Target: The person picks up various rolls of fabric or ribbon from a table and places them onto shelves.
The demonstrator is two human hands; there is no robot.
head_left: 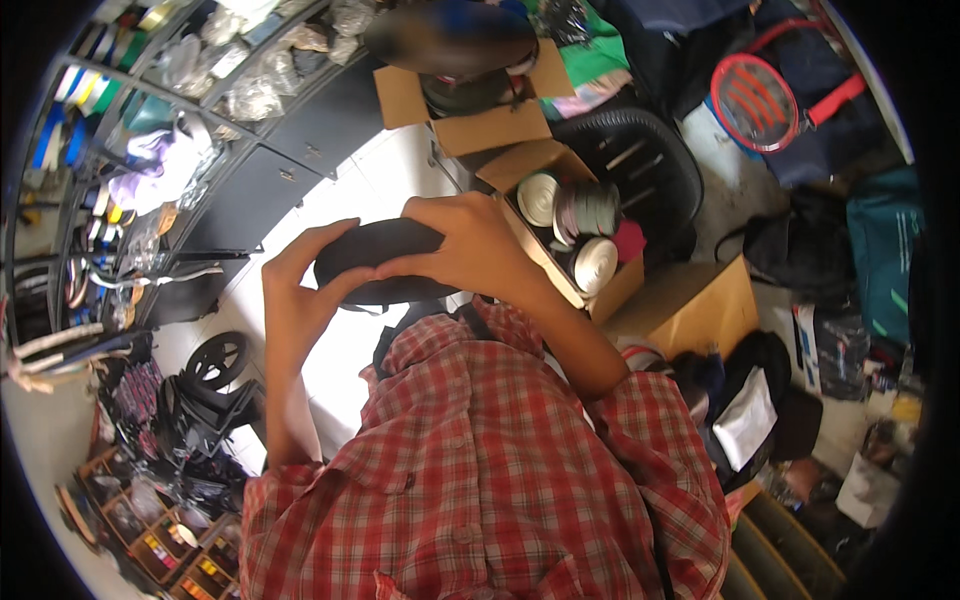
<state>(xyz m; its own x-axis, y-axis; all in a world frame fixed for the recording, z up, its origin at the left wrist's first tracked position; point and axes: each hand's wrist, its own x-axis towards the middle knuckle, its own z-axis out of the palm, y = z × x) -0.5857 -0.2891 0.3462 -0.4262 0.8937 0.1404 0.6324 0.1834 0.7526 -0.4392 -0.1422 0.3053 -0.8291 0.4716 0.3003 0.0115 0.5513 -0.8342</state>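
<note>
In front of my chest I hold a thick black roll (378,246) with both hands. My left hand (300,275) grips its left end, the thumb on the near side and the fingers over the far side. My right hand (468,243) closes round its right end in the same way. Both thumbs nearly meet along the near edge. A thin dark strip shows beneath the roll; its exact kind is hard to make out.
An open cardboard box (595,290) with rolls of webbing sits by a black chair (640,150). Another open box (490,130) stands beyond my hands. Packed shelves (190,75) line the left. Black bags (800,240), a red racket (757,103) and a small wheel (215,360) lie around.
</note>
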